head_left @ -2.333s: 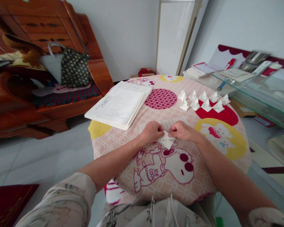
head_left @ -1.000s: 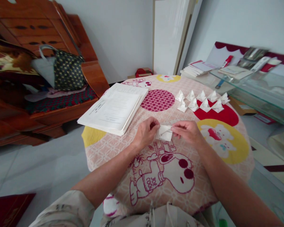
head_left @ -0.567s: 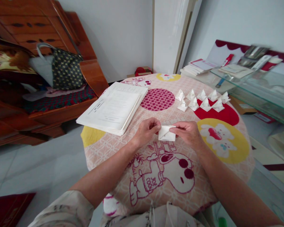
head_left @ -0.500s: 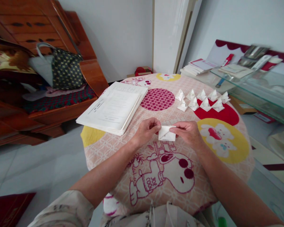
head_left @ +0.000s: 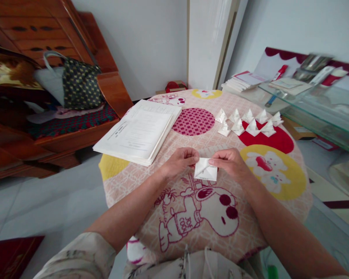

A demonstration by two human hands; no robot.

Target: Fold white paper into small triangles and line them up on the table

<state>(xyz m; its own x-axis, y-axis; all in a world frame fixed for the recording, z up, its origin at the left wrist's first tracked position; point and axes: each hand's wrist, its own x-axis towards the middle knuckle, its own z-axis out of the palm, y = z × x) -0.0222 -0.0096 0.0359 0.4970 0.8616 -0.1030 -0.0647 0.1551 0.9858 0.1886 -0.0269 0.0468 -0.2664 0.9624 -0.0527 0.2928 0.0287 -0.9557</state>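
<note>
A small folded white paper (head_left: pixel 205 170) lies between my hands, over the cartoon-print cloth of the round table (head_left: pixel 163 193). My left hand (head_left: pixel 180 161) pinches the paper's upper left corner with its fingers closed. My right hand (head_left: pixel 229 163) grips the upper right edge, fingers curled. Several finished folded paper pieces (head_left: pixel 248 123) stand in two rows on the cloth at the far right. A thick stack of white printed sheets (head_left: pixel 139 131) rests on the table's left side.
A wooden bench (head_left: pixel 46 97) with a patterned bag (head_left: pixel 78 83) stands at the left. A glass-topped counter (head_left: pixel 317 104) with booklets and boxes runs along the right. A white panel (head_left: pixel 209 42) leans against the far wall.
The paper went from a flat triangle pressed on the cloth to a squarer folded piece lifted between both hands, and has now come down a little and tilted toward me.
</note>
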